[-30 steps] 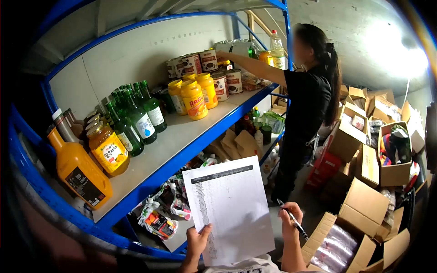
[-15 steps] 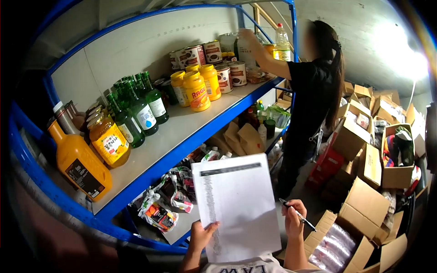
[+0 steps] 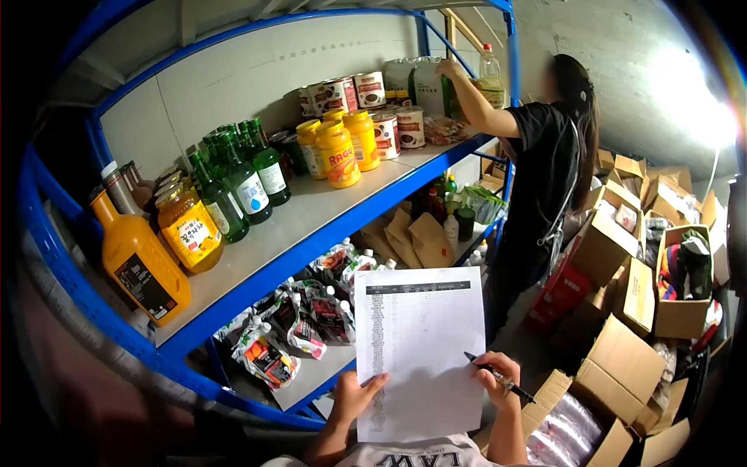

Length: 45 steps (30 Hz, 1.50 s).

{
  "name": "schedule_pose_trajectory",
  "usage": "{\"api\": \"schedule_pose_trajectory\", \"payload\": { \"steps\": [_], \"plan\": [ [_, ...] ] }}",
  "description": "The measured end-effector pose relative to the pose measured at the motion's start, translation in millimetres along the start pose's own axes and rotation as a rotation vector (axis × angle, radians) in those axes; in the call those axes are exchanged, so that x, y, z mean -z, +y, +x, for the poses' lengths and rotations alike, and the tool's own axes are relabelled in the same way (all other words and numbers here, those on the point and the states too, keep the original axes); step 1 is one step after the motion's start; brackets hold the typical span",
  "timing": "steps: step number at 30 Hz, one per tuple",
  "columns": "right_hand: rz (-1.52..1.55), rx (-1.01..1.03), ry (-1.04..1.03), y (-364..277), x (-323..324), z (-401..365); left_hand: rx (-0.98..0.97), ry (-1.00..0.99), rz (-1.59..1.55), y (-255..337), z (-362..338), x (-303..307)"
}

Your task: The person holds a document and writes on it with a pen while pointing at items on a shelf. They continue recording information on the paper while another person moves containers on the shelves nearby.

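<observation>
My left hand (image 3: pixel 359 395) grips the lower left edge of a white printed sheet (image 3: pixel 424 350), its thumb lying on the front. The sheet bears a table with a dark header row and a column of small text I cannot read. In my right hand (image 3: pixel 499 377) is a dark pen (image 3: pixel 506 380), its tip pointing up and left, close to the sheet's right edge. Beyond the paper, pouches with white caps (image 3: pixel 268 356) lie on the lower shelf.
On the blue-framed shelf (image 3: pixel 288 237) stand green bottles (image 3: pixel 250 191), yellow Ragu jars (image 3: pixel 337 156), a honey-coloured jar (image 3: pixel 191 233), an orange jug (image 3: pixel 144 261) and cans (image 3: pixel 369 89). A person in black (image 3: pixel 548 163) reaches onto it. Open cardboard boxes (image 3: pixel 622 358) crowd the right.
The sheet and my left hand have shifted right in view. My right hand has brought the pen nearer the paper. The other person's arm has moved among the items at the shelf's far end.
</observation>
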State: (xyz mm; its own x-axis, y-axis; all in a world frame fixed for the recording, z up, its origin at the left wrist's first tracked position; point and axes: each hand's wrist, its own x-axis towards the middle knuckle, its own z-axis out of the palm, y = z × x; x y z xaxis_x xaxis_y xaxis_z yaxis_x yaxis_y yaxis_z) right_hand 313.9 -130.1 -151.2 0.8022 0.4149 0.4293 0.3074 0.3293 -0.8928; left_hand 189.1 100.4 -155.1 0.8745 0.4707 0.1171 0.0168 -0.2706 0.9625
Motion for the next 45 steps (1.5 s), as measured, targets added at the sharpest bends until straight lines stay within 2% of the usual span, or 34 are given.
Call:
{"api": "schedule_pose_trajectory", "payload": {
  "steps": [5,7,9,13,14,17,19,20,21,28,30,31,36,43,45],
  "plan": [
    [-0.118,0.015,-0.071,-6.3,24.6,-9.9,-0.031,-0.077,-0.087,12.3,-2.1,-35.5],
    [-0.225,0.019,-0.037,-1.5,38.0,-14.8,-0.052,-0.091,-0.025,18.3,-3.5,-47.4],
    [-0.2,-0.017,-0.005,-6.8,48.6,-21.9,-0.069,-0.113,0.046,14.4,-7.0,-60.2],
    [-0.283,-0.14,0.033,-16.6,59.0,-34.9,-0.121,-0.153,-0.011,12.0,-14.0,-80.3],
    [-0.326,-0.141,0.021,-13.8,63.0,-39.1,-0.197,-0.162,0.05,16.8,-15.1,-82.2],
    [-0.433,-0.114,0.053,-22.7,66.5,-46.0,-0.175,-0.246,0.119,8.4,-20.5,-87.6],
    [-0.386,-0.137,0.165,-11.9,69.9,-56.7,-0.203,-0.225,0.13,5.4,-26.3,-91.4],
    [-0.393,-0.131,0.152,-12.8,71.4,-60.3,-0.201,-0.207,0.131,16.2,-30.3,-91.9],
    [-0.404,-0.114,0.148,-16.7,71.9,-59.9,-0.115,-0.261,0.114,18.9,-34.1,-91.2],
    [-0.481,-0.072,0.06,-40.8,67.9,-65.7,-0.009,-0.23,0.074,19.6,-59.3,-93.1],
    [-0.347,-0.176,0.121,-36.8,66.7,-74.3,-0.032,-0.208,0.045,12.3,-68.1,-93.2],
    [-0.297,-0.201,0.14,-36.4,65.1,-76.8,0.075,-0.24,0.079,13.0,-73.9,-88.7],
    [-0.201,-0.165,0.01,-43.2,57.0,-82.2,0.01,-0.146,0.077,14.4,-96.9,-80.3],
    [-0.294,-0.243,0.042,-36.6,57.0,-102.4,0.096,-0.144,0.087,13.3,-110.9,-77.9],
    [-0.234,-0.341,0.076,-41.2,52.9,-105.9,-0.033,-0.167,0.045,5.1,-109.5,-77.6]
  ]
}}
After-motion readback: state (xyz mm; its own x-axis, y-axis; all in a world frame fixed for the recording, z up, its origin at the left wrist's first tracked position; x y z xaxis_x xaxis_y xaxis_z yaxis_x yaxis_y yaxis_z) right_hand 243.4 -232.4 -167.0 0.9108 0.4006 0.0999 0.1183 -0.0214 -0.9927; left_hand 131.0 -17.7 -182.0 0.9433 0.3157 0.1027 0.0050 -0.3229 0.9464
